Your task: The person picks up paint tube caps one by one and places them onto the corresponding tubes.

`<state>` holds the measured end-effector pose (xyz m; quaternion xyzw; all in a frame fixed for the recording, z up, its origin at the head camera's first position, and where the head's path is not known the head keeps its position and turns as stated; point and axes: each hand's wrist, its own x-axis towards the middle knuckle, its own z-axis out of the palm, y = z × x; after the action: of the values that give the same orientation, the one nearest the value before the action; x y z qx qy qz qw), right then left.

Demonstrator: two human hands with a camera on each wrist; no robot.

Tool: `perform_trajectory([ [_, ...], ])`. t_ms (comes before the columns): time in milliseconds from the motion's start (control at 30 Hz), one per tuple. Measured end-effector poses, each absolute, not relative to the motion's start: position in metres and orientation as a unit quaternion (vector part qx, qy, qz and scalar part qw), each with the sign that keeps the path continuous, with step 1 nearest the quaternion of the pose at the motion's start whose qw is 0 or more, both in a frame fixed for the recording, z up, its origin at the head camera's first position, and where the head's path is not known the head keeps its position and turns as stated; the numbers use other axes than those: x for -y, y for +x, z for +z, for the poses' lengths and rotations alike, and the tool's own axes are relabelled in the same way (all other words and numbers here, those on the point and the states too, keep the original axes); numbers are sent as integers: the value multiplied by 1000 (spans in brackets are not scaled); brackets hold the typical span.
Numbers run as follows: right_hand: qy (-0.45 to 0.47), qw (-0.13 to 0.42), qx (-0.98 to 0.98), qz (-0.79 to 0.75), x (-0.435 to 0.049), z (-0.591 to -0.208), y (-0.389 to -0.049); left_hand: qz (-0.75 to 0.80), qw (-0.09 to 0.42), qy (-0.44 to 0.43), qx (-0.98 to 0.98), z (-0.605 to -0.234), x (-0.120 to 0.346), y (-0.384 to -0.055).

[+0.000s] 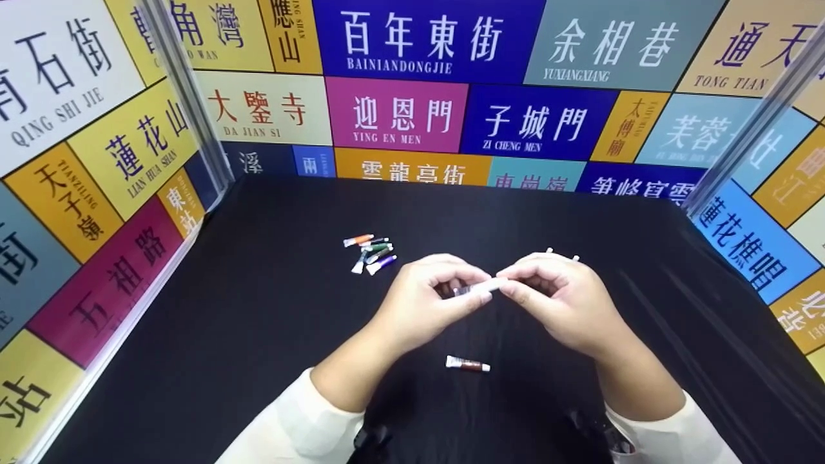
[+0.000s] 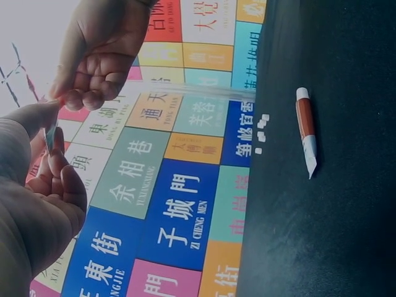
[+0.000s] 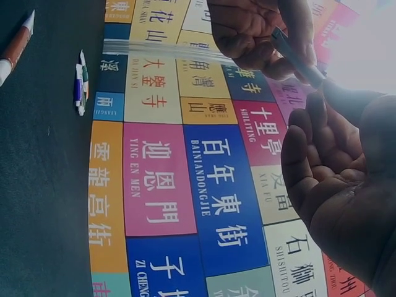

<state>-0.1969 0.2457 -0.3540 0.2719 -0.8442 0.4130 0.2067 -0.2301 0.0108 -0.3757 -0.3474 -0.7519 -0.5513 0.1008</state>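
Note:
Both hands meet above the table in the head view. My left hand [image 1: 428,299] pinches a small whitish paint tube [image 1: 478,289] between thumb and fingers. Thumb and fingertips of my right hand [image 1: 567,299] grip the tube's other end, and they hide its tip. In the right wrist view the tube [image 3: 296,52] spans between the two hands; its paint colour cannot be made out. Below the hands, a red-brown paint tube [image 1: 468,365] with a white end lies on the black cloth, apart from both hands.
Several paint tubes [image 1: 374,250], among them orange, green and purple ones, lie in a loose group left of the hands. Small white caps [image 2: 261,127] sit on the cloth, partly hidden behind the right hand in the head view. Sign-covered walls [image 1: 399,116] surround the black table [image 1: 271,258].

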Motion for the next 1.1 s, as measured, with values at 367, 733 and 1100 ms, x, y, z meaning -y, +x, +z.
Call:
perform_trajectory([
  [367, 263, 202, 827, 453, -245, -355, -199, -557, 104, -337, 752, -379, -10, -232],
  [733, 191, 202, 833, 478, -254, -354, -206, -538, 59, -315, 780, -394, -7, -248],
  [1100, 112, 211, 828, 506, -274, -356, -223, -503, -11, -297, 811, -412, -13, -257],
])
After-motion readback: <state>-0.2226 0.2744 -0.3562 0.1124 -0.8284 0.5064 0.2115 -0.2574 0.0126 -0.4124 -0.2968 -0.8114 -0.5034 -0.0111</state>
